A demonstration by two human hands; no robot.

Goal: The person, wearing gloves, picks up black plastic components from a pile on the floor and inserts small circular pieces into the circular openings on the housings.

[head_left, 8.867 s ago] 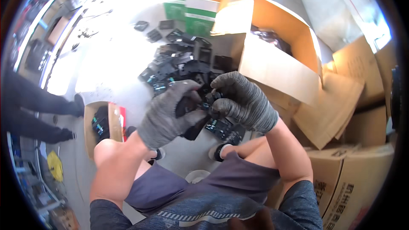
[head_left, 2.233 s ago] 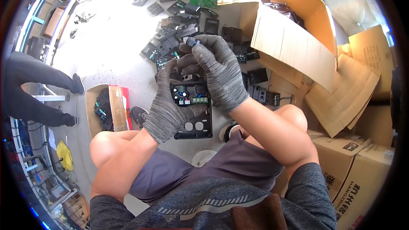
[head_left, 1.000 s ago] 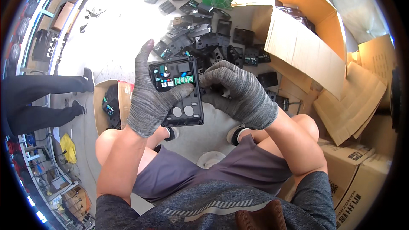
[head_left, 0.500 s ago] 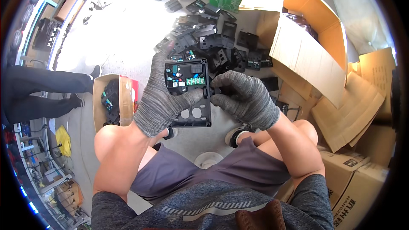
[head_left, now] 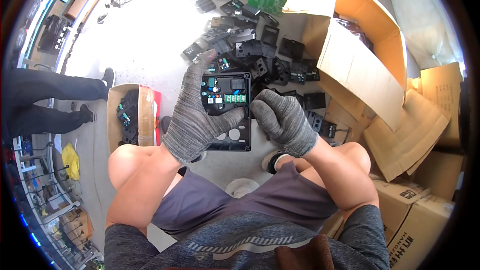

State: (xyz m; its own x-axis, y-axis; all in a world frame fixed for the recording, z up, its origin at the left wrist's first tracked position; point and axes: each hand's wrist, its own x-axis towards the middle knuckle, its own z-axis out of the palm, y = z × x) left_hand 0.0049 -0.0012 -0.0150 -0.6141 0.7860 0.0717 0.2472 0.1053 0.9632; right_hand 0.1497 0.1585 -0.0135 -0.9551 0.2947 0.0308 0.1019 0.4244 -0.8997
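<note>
Before my lap, my left hand (head_left: 192, 115), in a grey knit glove, grips a black plastic housing (head_left: 241, 142) by its left side, the thumb lying across its front. A circuit board (head_left: 212, 90) with small components and a green terminal block (head_left: 235, 98) sits in the housing's upper half; round holes show in the lower half. My right hand (head_left: 285, 120), gloved alike, is closed at the housing's right edge. What its fingers hold, if anything, is hidden.
Beyond my hands lies a heap of black plastic housings (head_left: 248, 48). A large open carton (head_left: 365, 60) stands at the right, flattened cardboard (head_left: 407, 125) beside it. Left of my knee is a smaller carton (head_left: 147, 120) of black parts. Another person's legs (head_left: 55, 95) reach in from the left.
The housing and my left hand have shifted slightly right. My right hand has curled from a spread pinch into a tighter fist at the housing's right edge.
</note>
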